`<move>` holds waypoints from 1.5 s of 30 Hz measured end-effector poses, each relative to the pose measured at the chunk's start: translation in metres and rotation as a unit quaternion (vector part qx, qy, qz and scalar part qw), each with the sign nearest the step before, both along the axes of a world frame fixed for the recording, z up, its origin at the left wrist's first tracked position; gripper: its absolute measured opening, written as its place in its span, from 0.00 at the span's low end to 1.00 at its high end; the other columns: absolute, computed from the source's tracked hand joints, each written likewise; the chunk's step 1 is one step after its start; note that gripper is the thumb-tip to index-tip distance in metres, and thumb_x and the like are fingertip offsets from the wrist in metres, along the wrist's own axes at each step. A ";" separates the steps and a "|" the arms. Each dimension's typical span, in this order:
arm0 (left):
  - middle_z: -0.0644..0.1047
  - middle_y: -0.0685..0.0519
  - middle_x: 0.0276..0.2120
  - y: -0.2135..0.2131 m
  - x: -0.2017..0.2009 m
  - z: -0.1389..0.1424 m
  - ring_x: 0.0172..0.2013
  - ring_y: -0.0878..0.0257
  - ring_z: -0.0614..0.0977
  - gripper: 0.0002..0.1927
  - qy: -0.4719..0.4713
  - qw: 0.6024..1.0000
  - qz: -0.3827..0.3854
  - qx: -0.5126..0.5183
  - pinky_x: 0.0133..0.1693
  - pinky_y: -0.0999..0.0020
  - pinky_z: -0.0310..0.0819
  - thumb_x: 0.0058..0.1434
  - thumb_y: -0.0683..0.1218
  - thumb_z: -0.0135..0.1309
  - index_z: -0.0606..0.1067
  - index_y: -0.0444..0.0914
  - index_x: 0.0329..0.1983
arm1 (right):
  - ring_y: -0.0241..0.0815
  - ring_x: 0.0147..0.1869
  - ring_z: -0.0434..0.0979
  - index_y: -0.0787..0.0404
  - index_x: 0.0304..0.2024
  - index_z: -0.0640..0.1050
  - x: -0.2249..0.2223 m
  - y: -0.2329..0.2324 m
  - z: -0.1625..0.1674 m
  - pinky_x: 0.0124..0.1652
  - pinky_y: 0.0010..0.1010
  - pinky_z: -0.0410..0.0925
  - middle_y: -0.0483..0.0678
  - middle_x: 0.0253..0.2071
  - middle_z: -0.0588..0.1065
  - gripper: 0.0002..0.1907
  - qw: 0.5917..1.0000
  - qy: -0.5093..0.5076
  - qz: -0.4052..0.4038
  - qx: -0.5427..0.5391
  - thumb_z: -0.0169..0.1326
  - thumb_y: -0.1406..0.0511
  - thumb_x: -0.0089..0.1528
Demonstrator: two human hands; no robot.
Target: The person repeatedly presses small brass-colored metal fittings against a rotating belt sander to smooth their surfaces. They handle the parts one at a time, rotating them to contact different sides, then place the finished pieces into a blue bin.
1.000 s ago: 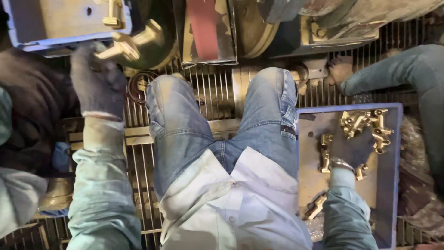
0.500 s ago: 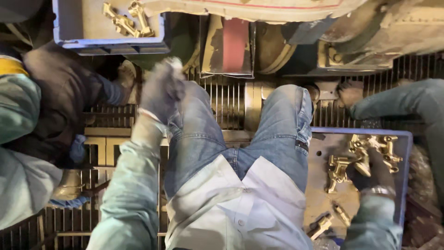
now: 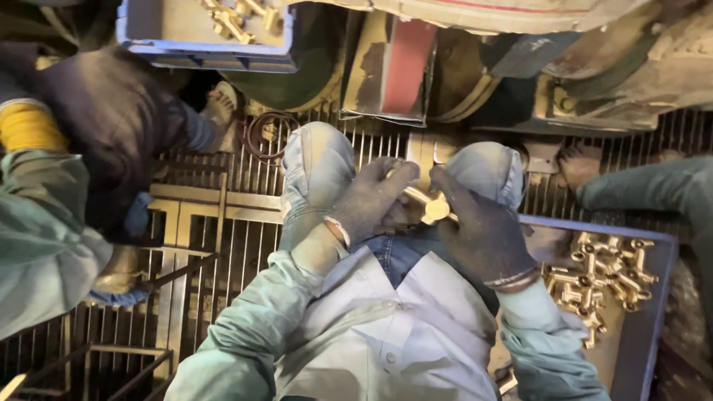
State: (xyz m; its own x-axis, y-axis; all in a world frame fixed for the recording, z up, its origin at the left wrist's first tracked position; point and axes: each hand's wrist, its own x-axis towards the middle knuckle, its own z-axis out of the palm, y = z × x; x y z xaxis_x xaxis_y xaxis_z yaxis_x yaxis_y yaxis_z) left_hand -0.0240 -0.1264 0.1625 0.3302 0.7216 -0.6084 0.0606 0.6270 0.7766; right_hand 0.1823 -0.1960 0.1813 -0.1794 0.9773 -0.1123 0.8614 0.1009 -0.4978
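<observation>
Between your knees, you are gripping one brass fitting point(image 3: 433, 209) in both gloved hands, left hand point(image 3: 368, 200) and right hand point(image 3: 479, 226); holding it firmly seems wise

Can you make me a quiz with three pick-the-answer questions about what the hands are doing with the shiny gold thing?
1. Where is the shiny brass fitting held?
A. Over the lap, between the knees
B. Inside the upper crate
C. On the floor grate

2. What colour is the plastic tray holding the pile of brass fittings on the right?
A. Red
B. Blue
C. Green

3. What state are the hands in?
A. Bare and open
B. Gloved, both on the fitting
C. One resting in the tray

Answers: 1 A, the left hand and right hand meet on it between the jeans-clad knees. 2 B, its rim is blue. 3 B, dark gloves cover both, fingers closed around the fitting.
</observation>
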 end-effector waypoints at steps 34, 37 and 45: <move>0.70 0.51 0.19 0.136 0.026 -0.141 0.16 0.62 0.70 0.16 -0.169 0.904 0.314 -0.236 0.19 0.65 0.66 0.69 0.55 0.42 0.71 0.38 0.42 | 0.37 0.26 0.74 0.65 0.47 0.74 -0.025 0.121 -0.092 0.29 0.28 0.68 0.47 0.30 0.75 0.08 0.830 0.473 -0.296 -0.027 0.55 0.68 0.67; 0.70 0.53 0.18 0.141 0.037 -0.148 0.15 0.63 0.69 0.16 -0.208 0.891 0.311 -0.257 0.17 0.66 0.64 0.70 0.55 0.40 0.72 0.39 0.42 | 0.35 0.26 0.75 0.65 0.44 0.75 -0.040 0.124 -0.082 0.26 0.27 0.70 0.45 0.30 0.75 0.08 0.830 0.457 -0.321 -0.004 0.59 0.70 0.63; 0.80 0.45 0.44 0.146 0.063 -0.141 0.42 0.51 0.81 0.23 -0.406 0.846 0.267 -0.219 0.47 0.55 0.77 0.70 0.58 0.39 0.74 0.38 0.53 | 0.35 0.31 0.77 0.66 0.41 0.81 -0.071 0.135 -0.061 0.31 0.26 0.71 0.46 0.32 0.79 0.09 0.889 0.348 -0.293 0.051 0.65 0.70 0.60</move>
